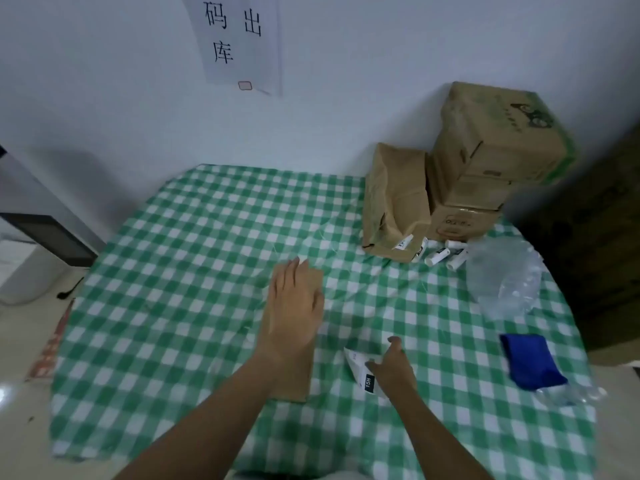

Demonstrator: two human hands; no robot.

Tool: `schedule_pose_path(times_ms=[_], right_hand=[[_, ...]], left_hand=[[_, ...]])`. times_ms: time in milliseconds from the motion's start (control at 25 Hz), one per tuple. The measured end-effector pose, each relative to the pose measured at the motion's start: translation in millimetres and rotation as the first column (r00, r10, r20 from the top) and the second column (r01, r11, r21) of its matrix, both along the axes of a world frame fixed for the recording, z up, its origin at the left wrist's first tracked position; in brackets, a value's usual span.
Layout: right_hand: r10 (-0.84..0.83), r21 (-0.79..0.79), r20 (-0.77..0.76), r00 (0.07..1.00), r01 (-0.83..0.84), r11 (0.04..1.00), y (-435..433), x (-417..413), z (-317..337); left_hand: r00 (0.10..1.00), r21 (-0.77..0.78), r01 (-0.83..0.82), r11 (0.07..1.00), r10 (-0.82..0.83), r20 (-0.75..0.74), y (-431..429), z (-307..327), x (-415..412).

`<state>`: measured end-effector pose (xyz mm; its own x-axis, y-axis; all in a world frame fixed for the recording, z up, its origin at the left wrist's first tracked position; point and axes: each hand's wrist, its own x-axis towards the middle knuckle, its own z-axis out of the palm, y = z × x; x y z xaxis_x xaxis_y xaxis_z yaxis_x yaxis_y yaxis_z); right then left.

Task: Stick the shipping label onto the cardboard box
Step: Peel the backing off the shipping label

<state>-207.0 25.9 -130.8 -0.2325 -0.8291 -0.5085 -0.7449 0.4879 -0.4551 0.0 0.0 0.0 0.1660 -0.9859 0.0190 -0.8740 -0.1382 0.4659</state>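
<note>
The left hand lay flat, fingers spread, pressing the flat brown cardboard box, whose long axis ran from six to twelve o'clock. At its four o'clock, the right hand pinched the white shipping label with black print against the green-and-white checked tablecloth. The label lay just beside the box's right edge, nearer the right hand, so it would likely carry it toward nine o'clock.

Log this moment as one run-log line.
left hand: flat on cardboard box | right hand: pinching shipping label | label: not yet on box
</note>
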Motion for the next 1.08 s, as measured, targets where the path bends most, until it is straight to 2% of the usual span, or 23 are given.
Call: schedule_pose_path(times_ms=[200,320,480,600,760,880,1000,1080], right_hand=[[0.066,0.135,-0.156,0.986,-0.045,0.990,2.3,0.5,-9.7],[-0.032,0.076,-0.100,0.994,0.039,0.996,-2.7,0.3,1.6],[-0.081,-0.131,0.057,0.995,0.087,0.988,-16.6,9.7,35.5],[-0.084,-0.332,0.169,0.982,0.137,0.933,-25.1,17.6,70.2],[-0.067,-0.435,0.301,0.951,0.199,0.878,-29.7,26.5,113.4],[-0.109,-0.391,0.467,0.878,0.316,0.864,-28.9,30.2,132.0],[-0.123,-0.290,0.665,0.737,0.406,0.866,-25.3,33.3,148.2],[-0.127,-0.210,0.766,0.631,0.432,0.877,-20.2,35.8,160.8]], left_hand=[[0.971,0.108,0.017,0.994,0.010,-0.240,10.9,3.8,0.9],[0.935,0.124,0.027,0.992,0.019,-0.355,19.5,6.6,1.4],[0.881,0.164,0.038,0.986,0.045,-0.472,24.3,15.7,-4.8],[0.838,0.198,0.110,0.974,0.016,-0.545,24.5,28.5,-17.2],[0.849,0.144,0.074,0.987,0.013,-0.527,28.6,30.6,-20.9],[0.802,0.047,-0.020,0.999,0.044,-0.596,28.6,31.1,-15.0],[0.646,-0.027,-0.104,0.994,0.047,-0.762,29.3,38.8,-10.0],[0.574,-0.029,-0.194,0.981,0.089,-0.814,29.7,44.0,-6.1]])
